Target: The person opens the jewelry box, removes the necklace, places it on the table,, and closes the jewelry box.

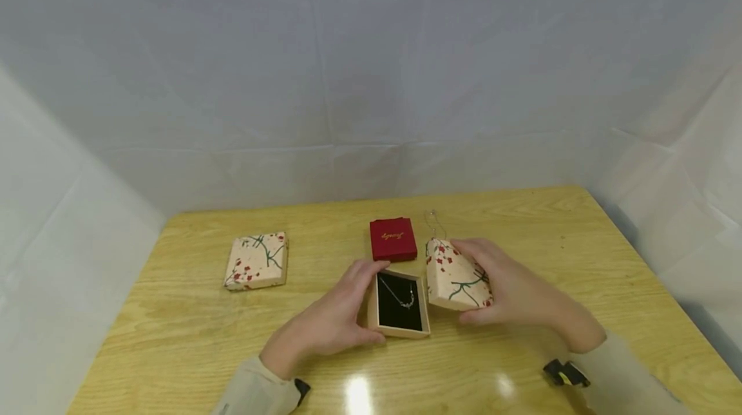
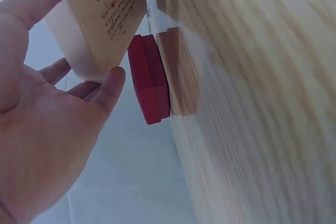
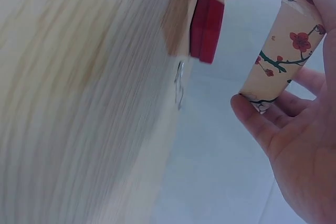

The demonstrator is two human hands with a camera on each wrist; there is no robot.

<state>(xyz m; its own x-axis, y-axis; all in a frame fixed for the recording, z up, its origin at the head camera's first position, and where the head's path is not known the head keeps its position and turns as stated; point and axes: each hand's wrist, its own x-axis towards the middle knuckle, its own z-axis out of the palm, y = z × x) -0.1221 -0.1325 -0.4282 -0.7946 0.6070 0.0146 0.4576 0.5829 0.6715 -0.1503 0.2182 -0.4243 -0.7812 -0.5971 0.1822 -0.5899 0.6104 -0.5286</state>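
Note:
In the head view my left hand (image 1: 333, 318) grips the left side of an open cardboard jewelry box base (image 1: 402, 332), thumb at the near corner and fingers at the far one. A thin silver necklace (image 1: 407, 304) lies on its black lining. Close to its right edge, my right hand (image 1: 504, 283) holds the box lid (image 1: 458, 276), cream with red blossoms and green branches, tilted. The left wrist view shows small printed text on the underside of the base (image 2: 113, 19), raised off the table. In the right wrist view the lid (image 3: 286, 51) is pinched between thumb and fingers.
A red jewelry box (image 1: 393, 240) with gold lettering sits just behind the base. Right of it, a fine chain (image 1: 434, 225) lies on the wooden table (image 1: 174, 344). Another blossom-patterned box (image 1: 256, 261) stands at the left. White cloth (image 1: 371, 80) hangs behind the table.

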